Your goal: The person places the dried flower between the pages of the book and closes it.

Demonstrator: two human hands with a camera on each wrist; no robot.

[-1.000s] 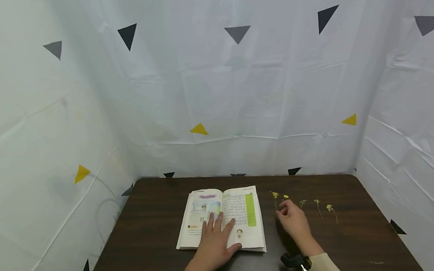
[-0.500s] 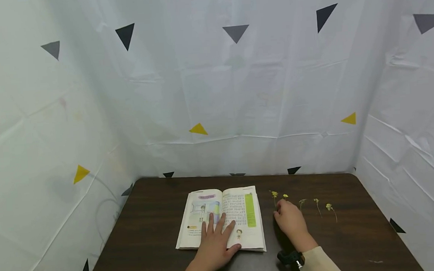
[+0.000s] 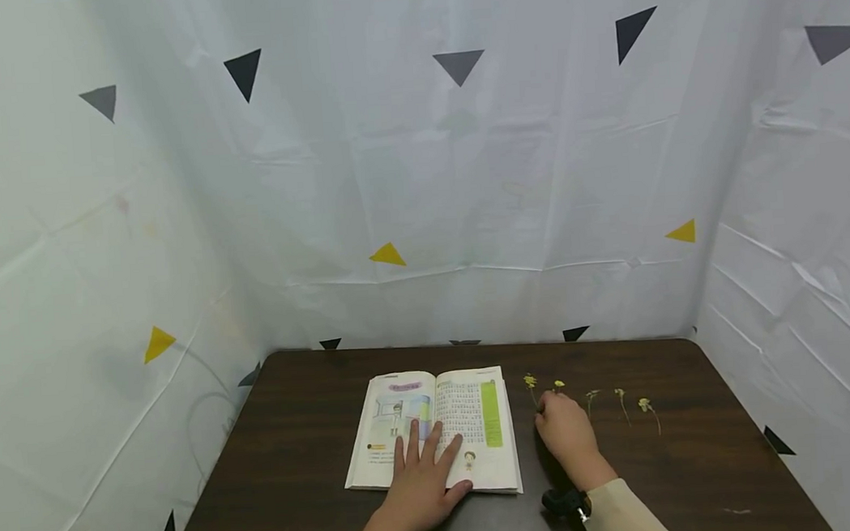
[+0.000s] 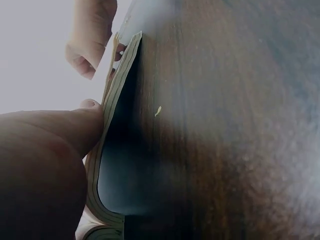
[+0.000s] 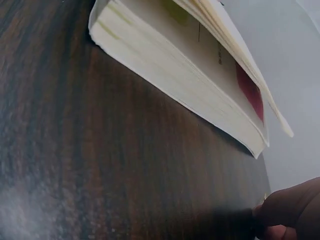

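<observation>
The dark-brown, wood-grained table (image 3: 290, 452) was partly covered by an open, white-paged printed book (image 3: 470, 413), pressed by the left hand (image 3: 419, 481), fingers spread. Beside it, by the right hand's (image 3: 570, 429) curled fingers, the leftmost thin-stemmed yellow flower (image 3: 530, 382) was pinched.

No words can be read. The book (image 3: 448, 410) has rows of tiny print (image 3: 459, 405) and a purple label (image 3: 406, 386), all too small. The right wrist view shows blurry dark marks (image 5: 219, 53) inside it.
</observation>
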